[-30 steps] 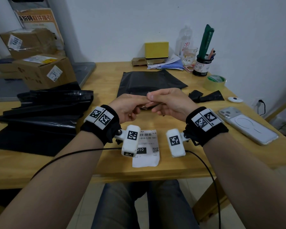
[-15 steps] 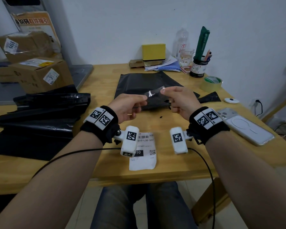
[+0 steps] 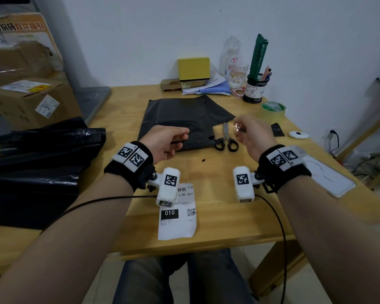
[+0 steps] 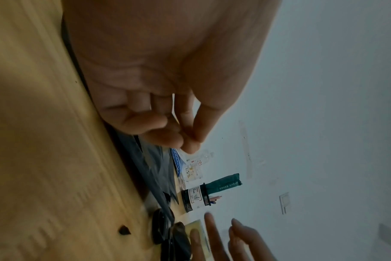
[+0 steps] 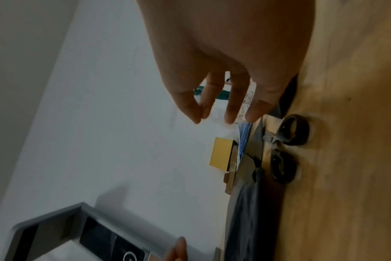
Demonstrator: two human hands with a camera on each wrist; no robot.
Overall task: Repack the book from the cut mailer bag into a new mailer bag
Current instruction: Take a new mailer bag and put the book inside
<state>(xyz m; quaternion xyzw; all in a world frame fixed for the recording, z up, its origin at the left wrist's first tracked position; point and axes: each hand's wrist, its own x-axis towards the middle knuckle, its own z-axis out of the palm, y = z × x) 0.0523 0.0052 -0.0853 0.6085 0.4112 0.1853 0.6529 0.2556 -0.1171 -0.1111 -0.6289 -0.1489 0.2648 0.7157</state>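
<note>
A black mailer bag (image 3: 184,117) lies flat on the middle of the wooden table (image 3: 217,172); no book shows. My left hand (image 3: 173,140) hovers over the bag's near left corner. Its thumb and fingers are curled, and a thin dark edge of the bag's flap sits pinched between them. In the left wrist view this hand's (image 4: 188,143) thumb and forefinger meet at their tips. My right hand (image 3: 241,128) is raised to the right of the bag and pinches a clear strip (image 3: 237,125). The strip (image 5: 214,114) glints beside its fingertips (image 5: 196,118).
Scissors (image 3: 225,139) lie between my hands at the bag's right corner. A printed label (image 3: 177,216) lies near the front edge and a phone (image 3: 329,178) at the right. Tape roll (image 3: 272,108), pen holder (image 3: 253,91), yellow box (image 3: 193,68) stand behind. Black bags (image 3: 42,154) pile up left.
My hands have drawn apart. The right hand has moved to the right and away from the bag with the clear strip. The left hand stays at the bag's near edge.
</note>
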